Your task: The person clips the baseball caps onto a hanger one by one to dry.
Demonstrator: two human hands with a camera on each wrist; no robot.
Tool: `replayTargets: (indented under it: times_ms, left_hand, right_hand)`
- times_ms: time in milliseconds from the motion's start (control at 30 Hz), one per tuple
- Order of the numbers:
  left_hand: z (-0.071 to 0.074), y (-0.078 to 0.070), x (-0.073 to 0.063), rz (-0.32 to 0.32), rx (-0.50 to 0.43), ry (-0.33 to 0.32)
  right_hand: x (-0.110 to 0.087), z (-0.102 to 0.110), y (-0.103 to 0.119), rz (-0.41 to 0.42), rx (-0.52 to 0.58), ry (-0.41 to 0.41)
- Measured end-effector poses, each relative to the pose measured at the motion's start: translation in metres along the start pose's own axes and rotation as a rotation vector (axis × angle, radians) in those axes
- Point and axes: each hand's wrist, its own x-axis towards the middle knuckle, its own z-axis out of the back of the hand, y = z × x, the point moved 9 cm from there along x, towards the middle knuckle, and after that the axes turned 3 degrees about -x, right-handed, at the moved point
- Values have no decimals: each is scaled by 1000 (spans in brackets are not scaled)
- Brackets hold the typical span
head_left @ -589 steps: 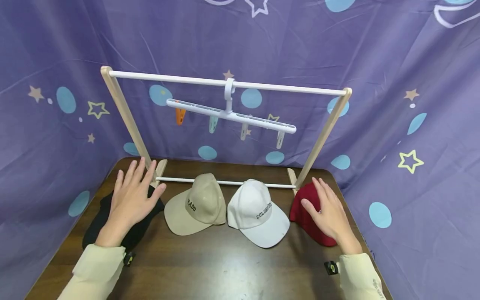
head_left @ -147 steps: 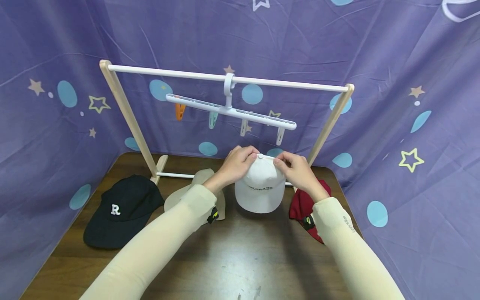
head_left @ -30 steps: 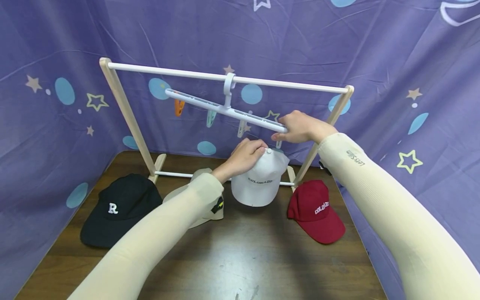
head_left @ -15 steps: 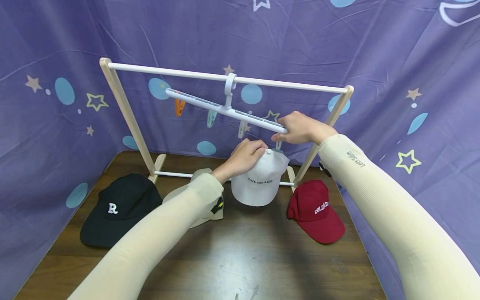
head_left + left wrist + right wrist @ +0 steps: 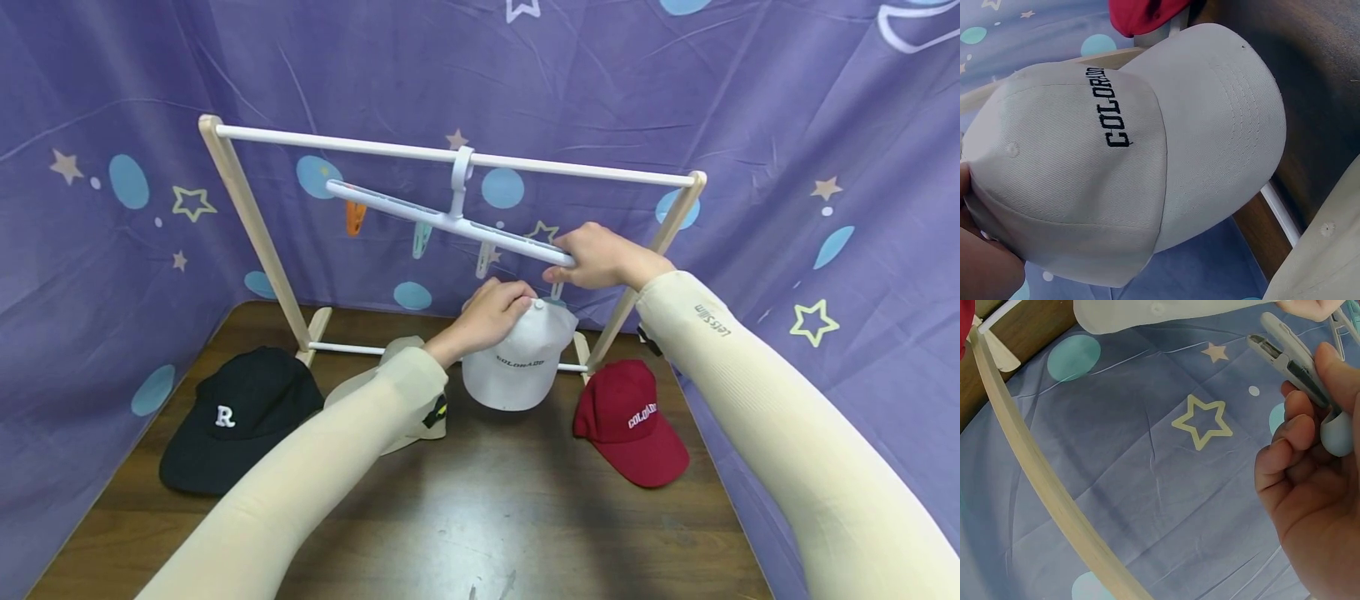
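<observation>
With its fingers on the top of the crown, my left hand point(image 5: 491, 312) holds a white baseball cap point(image 5: 517, 354) up off the table, brim hanging down and COLORADO lettering facing me. My right hand point(image 5: 600, 254) is at the right end of a white clip hanger point(image 5: 405, 208) that hangs from the rack's top bar. In the right wrist view, thumb and curled fingers pinch a pale grey clothespin point(image 5: 1291, 359), whose tip points towards the cap's edge. The cap is just below and left of that clothespin.
Orange point(image 5: 356, 218), mint point(image 5: 422, 240) and white point(image 5: 483, 260) clothespins hang along the hanger. A black cap point(image 5: 247, 417) lies left on the table point(image 5: 450, 533), a beige cap point(image 5: 412, 437) partly behind my left sleeve, a red cap point(image 5: 630, 425) right. The wooden rack point(image 5: 258, 233) stands behind.
Earlier the white cap lay on the table, then both hands held it up. My right hand has since moved up to the hanger's end clothespin. Lately the hanger has turned slightly.
</observation>
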Motion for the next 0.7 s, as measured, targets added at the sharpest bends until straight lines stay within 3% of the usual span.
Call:
replayTargets:
  times_ms: [267,700]
  left_hand:
    - [0,-5,3,-57,35,-5]
    - [0,-7,3,-70,46,-18]
  right_hand:
    - [-1,3,4,19,-3,-20]
    - [-2,1,5,15,15,-17]
